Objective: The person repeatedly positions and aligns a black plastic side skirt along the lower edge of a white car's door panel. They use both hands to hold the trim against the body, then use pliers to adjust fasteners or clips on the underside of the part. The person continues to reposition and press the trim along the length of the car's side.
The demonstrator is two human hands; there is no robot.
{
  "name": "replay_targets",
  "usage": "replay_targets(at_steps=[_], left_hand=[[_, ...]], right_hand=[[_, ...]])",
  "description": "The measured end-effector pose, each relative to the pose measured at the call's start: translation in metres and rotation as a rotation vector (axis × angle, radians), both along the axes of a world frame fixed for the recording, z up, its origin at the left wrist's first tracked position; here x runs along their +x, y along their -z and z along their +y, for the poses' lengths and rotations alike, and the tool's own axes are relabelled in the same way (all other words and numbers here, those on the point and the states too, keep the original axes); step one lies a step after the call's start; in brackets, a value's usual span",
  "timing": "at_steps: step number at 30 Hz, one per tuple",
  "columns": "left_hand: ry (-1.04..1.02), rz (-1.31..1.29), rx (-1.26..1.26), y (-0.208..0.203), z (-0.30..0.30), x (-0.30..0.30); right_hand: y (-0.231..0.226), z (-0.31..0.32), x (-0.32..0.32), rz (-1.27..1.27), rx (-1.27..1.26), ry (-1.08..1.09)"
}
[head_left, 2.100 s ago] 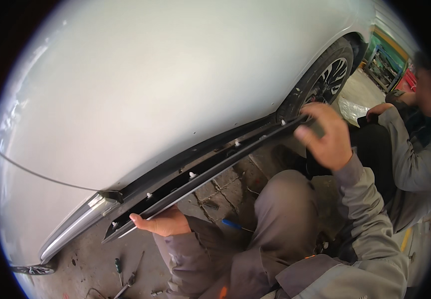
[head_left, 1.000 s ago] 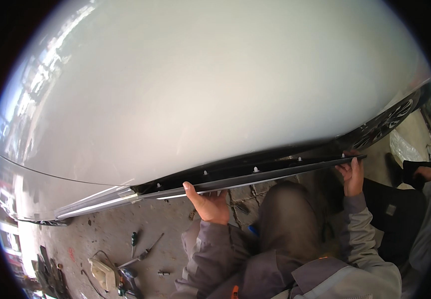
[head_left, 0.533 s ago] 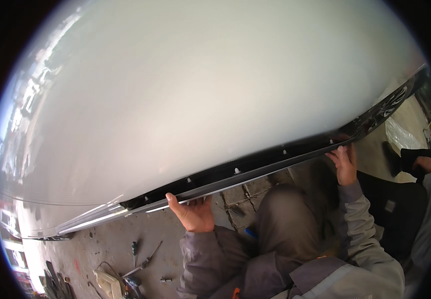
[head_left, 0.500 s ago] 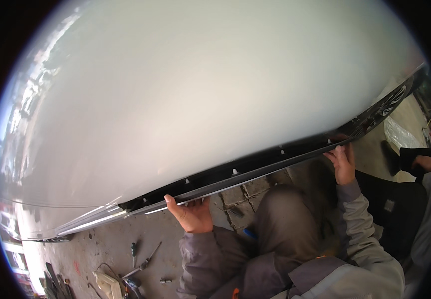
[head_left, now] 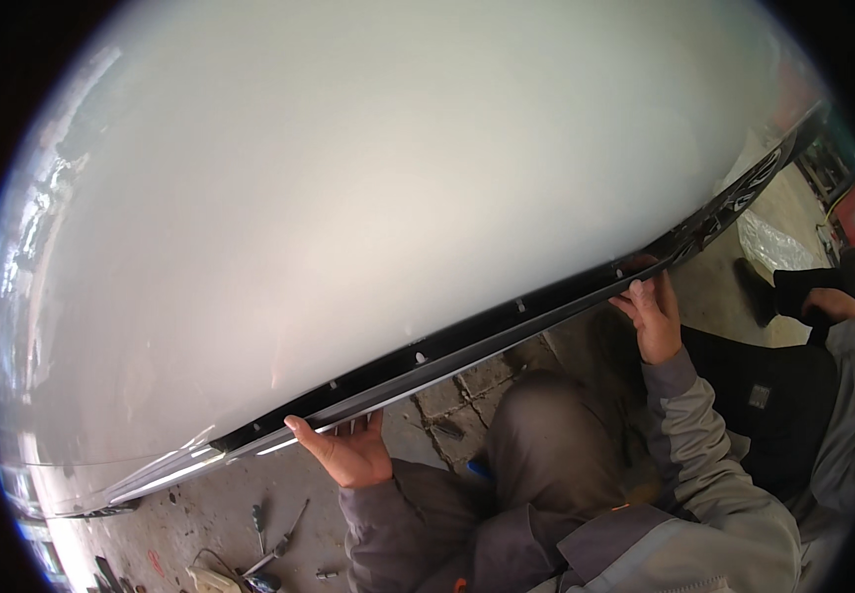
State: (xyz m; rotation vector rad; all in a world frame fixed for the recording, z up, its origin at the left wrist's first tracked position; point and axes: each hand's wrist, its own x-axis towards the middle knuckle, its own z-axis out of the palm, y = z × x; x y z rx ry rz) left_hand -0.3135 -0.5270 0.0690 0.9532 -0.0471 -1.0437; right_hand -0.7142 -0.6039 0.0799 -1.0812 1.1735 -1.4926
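A long black trim strip (head_left: 467, 351) runs along the lower edge of a silver car's side panel (head_left: 378, 188). Along its upper face sit several small pale clips, one of them a white clip (head_left: 421, 357) near the middle. My left hand (head_left: 353, 453) grips the strip's outer edge near its left end, thumb on top and fingers curled beneath. Farther right, my right hand (head_left: 655, 321) has hold of the same edge, its fingertips against the strip. The undersides of the strip and of the fingers are partly hidden.
Screwdrivers (head_left: 282, 544) and a small metal socket (head_left: 326, 573) lie on the concrete floor at lower left. My bent knee (head_left: 546, 425) is below the strip. At right, another person's hand (head_left: 833, 304) rests near their dark-clad leg; clear plastic sheeting (head_left: 773, 242) lies beyond, near the wheel (head_left: 759, 178).
The whole view has shifted, so the strip and both hands appear farther left. Both hands keep their grip at about the same places. Some clips now look darker and less plain.
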Motion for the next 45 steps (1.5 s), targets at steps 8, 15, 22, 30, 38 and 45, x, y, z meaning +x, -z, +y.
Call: replay_targets(at_steps=[8,15,22,30,38,45], left_hand=[[0.036,-0.079,0.01,-0.013,-0.002,-0.005],[0.019,-0.071,0.026,-0.019,-0.005,-0.008],[-0.008,0.032,-0.036,-0.005,0.005,-0.008],[-0.108,-0.166,-0.328,0.027,0.074,-0.028],[-0.031,-0.302,-0.645,0.028,0.108,-0.028],[0.16,-0.218,-0.897,0.014,0.132,-0.038]], right_hand=[[-0.008,0.001,0.014,0.085,-0.078,0.069],[-0.013,0.001,0.019,0.092,-0.083,0.096],[0.004,0.01,-0.007,-0.007,0.052,0.113],[-0.072,0.061,-0.027,1.184,-0.252,0.458],[-0.118,0.053,0.104,1.012,-0.229,-0.984],[-0.115,0.061,0.151,1.542,-0.62,-1.263]])
